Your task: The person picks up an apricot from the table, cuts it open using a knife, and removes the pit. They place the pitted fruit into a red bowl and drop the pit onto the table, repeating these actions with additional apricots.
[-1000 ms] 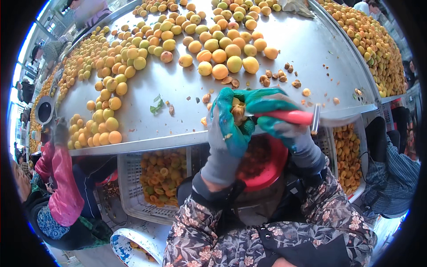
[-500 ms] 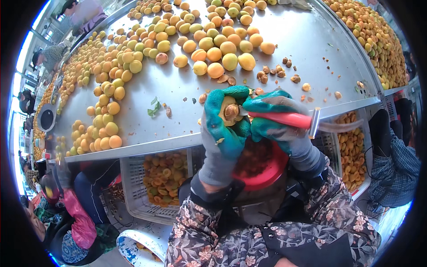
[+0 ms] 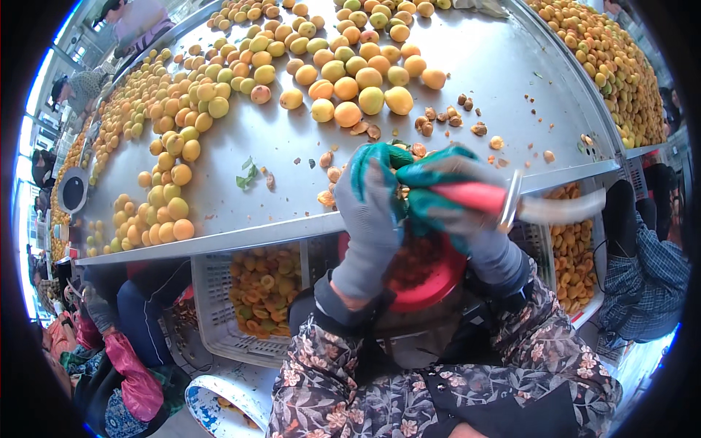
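Both my hands wear grey gloves with green coated fingers, close together over the table's front edge. My left hand (image 3: 371, 191) is turned with its back up, fingers curled round a cut apricot (image 3: 402, 192); only a yellowish sliver of the fruit shows between the hands. My right hand (image 3: 453, 191) grips the red handle of a hand tool (image 3: 473, 195). A metal band and a curved, motion-blurred metal end stick out to the right; its other end is hidden among my fingers. Below my hands stands a red basin (image 3: 431, 296) with dark brown contents, probably pits.
Whole apricots (image 3: 347, 87) lie across the metal table (image 3: 277, 179), with loose pits (image 3: 426, 124) near my hands. Crates of apricot halves (image 3: 263, 292) (image 3: 572, 255) stand below the edge. Another apricot heap (image 3: 621, 73) is at right. Co-workers sit at both sides.
My left hand has rolled over, so the apricot and its exposed pit are now mostly hidden. My right hand and the red-handled tool have tilted slightly. The view has shifted a little.
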The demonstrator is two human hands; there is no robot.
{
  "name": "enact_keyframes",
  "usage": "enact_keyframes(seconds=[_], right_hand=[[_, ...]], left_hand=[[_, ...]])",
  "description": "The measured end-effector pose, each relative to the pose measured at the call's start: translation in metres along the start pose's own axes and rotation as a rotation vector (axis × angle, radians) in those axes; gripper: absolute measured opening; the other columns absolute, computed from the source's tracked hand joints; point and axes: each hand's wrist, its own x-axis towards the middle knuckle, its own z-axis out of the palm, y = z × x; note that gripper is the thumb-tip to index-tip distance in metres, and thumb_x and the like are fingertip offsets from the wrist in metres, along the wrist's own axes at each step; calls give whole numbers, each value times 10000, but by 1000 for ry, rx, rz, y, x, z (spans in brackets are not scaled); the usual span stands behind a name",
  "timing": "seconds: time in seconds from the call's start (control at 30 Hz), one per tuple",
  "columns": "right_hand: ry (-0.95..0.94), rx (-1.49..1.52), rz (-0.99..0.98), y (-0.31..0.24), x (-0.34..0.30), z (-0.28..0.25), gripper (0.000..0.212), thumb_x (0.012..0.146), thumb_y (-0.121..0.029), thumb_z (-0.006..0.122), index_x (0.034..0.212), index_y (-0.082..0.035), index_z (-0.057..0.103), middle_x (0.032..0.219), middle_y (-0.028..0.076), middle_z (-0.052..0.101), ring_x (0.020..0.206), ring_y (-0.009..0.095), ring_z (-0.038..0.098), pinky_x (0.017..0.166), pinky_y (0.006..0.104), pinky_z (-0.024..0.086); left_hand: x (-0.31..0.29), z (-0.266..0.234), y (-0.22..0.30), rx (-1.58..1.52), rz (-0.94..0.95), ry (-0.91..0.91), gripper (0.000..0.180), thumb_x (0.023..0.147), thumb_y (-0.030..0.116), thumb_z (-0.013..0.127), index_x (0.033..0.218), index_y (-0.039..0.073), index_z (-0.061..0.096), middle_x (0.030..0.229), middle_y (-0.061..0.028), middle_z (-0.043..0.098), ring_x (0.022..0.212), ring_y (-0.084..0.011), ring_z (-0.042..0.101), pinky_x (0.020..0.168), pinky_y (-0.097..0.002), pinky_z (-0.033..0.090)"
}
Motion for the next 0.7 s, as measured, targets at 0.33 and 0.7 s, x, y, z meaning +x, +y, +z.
enact_keyframes(seconds=[0.33, 0.7], right_hand=[[-51, 76, -38, -2, -2, -6, 298, 858, -128, 684, 1097, 50, 667, 1080, 138, 652, 927, 196, 650, 835, 319, 536], [-52, 51, -46, 12, 4, -29, 303, 817, -111, 715, 1043, 81, 649, 1008, 195, 620, 659, 240, 657, 594, 325, 537]], left_hand=[[-4, -4, 8, -291, -73, -9, 234, 967, 159, 504, 1130, -6, 531, 1011, -123, 635, 911, -175, 629, 789, -291, 534], [-4, -38, -11, 59, 124, -208, 288, 864, 51, 603, 1134, -28, 542, 1015, -121, 642, 898, -200, 634, 787, -306, 519]])
